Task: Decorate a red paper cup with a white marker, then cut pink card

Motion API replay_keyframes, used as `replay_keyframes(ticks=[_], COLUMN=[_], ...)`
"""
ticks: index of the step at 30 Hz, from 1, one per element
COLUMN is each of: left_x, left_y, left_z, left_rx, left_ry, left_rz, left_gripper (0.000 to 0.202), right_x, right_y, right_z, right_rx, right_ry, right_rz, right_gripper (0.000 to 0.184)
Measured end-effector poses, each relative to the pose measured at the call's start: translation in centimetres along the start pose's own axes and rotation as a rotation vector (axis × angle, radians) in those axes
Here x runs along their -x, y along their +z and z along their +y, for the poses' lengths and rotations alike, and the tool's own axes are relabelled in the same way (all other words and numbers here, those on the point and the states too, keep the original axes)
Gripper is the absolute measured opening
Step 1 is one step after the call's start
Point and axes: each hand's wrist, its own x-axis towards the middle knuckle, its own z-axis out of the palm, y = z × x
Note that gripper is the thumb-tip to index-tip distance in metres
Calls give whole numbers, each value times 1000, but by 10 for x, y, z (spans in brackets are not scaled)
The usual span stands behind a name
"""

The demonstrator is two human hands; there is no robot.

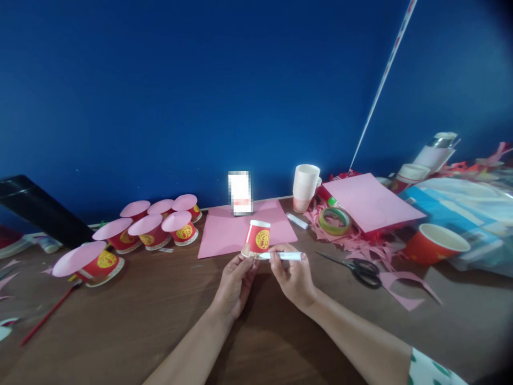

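Between my hands is a red paper cup with a yellow round print, its white end up. My left hand grips the cup by its lower edge. In my right hand a white marker is pinched, its tip at the cup's lower rim; whether it touches cannot be made out. Behind the cup a pink paper sheet lies on the table. A white marker cap or tube rests right of that sheet.
Several red cups topped with pink paper discs stand at left, near a red paintbrush and a black bottle. At right are scissors, a tape roll, stacked cups, an orange cup and pink scraps.
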Motion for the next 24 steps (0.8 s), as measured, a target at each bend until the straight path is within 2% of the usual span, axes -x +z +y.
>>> replay_keyframes(ticks=[15,24], left_x=[1,2], left_y=[1,2], left_z=[0,0], left_rx=[10,21], left_ry=[-5,5], left_rz=[27,27], left_gripper=[13,15], right_x=[2,-3], right_y=[1,-2], right_z=[6,0], right_rx=[30,15], right_ry=[-14,-16], right_rz=[25,21], right_gripper=[12,15])
